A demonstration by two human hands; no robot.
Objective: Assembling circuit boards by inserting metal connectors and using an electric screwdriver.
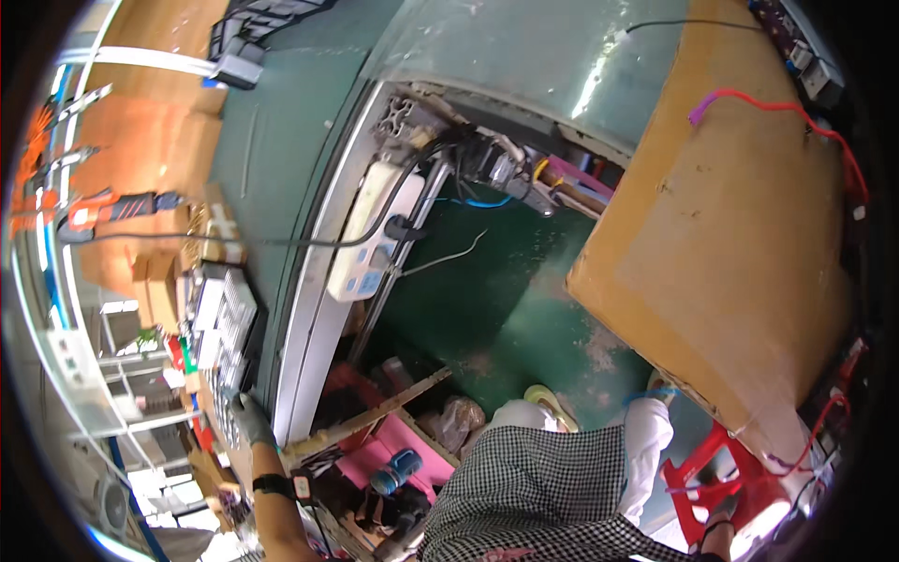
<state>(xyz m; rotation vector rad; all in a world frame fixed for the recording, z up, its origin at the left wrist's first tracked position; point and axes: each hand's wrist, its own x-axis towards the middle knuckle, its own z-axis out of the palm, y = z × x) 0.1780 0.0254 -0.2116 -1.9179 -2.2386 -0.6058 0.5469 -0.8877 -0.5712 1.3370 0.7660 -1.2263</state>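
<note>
My left hand (251,421), in a grey glove, reaches to the end of the workbench at the lower left. It is beside or on a row of grey ribbed parts (227,412); its fingers are partly hidden, so I cannot tell whether it grips one. Low at the right, my right hand (725,510), also gloved, is against a red plastic stool (698,473). Its fingers are too small and dark to show whether they close on the stool.
A large cardboard sheet (721,225) covers the right-hand bench. A white power strip (375,234) with black cables is fixed along the left bench's edge. Below, a pink-lined bin (370,459) holds a blue roll (397,470). An orange power tool (122,206) lies at the far left.
</note>
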